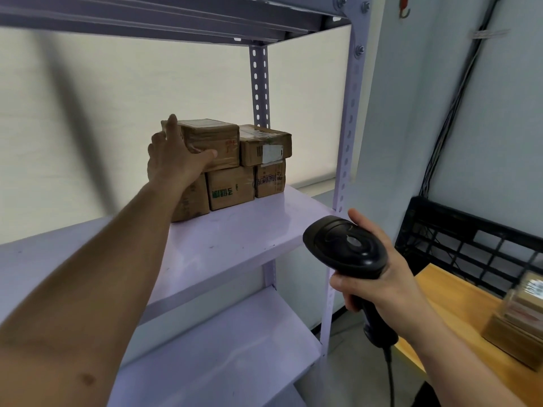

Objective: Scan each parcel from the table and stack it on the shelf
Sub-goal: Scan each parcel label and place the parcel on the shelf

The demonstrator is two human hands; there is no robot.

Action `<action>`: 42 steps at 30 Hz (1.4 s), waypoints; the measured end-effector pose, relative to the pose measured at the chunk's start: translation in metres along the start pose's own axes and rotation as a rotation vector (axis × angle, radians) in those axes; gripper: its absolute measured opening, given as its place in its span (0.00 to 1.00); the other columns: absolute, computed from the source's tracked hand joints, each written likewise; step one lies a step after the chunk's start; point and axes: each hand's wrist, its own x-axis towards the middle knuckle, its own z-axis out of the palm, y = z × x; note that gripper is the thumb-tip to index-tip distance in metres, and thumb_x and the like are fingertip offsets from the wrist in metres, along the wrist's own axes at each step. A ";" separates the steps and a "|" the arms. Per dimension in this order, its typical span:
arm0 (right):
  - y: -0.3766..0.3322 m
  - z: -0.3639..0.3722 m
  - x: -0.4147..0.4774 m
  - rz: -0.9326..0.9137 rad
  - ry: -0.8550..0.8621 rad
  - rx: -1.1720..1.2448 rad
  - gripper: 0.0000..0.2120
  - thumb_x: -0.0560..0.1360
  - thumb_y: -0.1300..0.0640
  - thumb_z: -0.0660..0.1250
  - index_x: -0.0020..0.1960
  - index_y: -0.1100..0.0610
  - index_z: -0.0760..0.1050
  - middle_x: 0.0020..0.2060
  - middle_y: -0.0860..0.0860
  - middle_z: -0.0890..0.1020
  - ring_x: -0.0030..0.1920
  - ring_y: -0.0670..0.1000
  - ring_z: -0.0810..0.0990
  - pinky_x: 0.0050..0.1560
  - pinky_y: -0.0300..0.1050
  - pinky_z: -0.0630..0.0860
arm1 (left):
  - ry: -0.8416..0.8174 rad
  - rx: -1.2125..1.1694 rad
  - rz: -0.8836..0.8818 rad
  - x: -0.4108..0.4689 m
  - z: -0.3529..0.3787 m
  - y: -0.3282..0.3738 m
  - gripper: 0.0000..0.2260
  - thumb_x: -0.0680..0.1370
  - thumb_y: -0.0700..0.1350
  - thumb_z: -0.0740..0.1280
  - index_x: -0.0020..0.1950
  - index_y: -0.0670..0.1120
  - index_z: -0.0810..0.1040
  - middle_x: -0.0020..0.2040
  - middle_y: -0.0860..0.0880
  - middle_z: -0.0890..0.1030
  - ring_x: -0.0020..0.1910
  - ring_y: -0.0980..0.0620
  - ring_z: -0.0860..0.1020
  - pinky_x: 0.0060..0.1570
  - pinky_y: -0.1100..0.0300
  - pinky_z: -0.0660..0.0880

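Several brown cardboard parcels are stacked in two layers on the lilac metal shelf (241, 230). My left hand (176, 154) reaches out and grips the top left parcel (214, 142) by its left side, thumb along its front. Beside it sits another top parcel (264, 145) with a white label. Below are three parcels, the middle one (230, 188) printed in green. My right hand (379, 277) holds a black corded barcode scanner (346, 245) upright, below and right of the stack. More parcels (520, 318) lie blurred on the wooden table (458, 312) at the right.
The shelf's uprights (349, 136) frame the right side, with another board (229, 356) below and one above. A black plastic crate (470, 245) stands on the table against the wall. Dark cables (449, 118) run down the wall.
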 end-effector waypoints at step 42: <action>0.024 -0.341 -0.301 0.147 0.417 -0.090 0.48 0.63 0.63 0.81 0.75 0.40 0.63 0.63 0.50 0.77 0.38 0.47 0.81 0.34 0.43 0.79 | -1.059 0.203 0.299 -0.508 0.302 0.263 0.30 0.76 0.65 0.59 0.74 0.53 0.60 0.71 0.43 0.67 0.69 0.41 0.65 0.67 0.45 0.66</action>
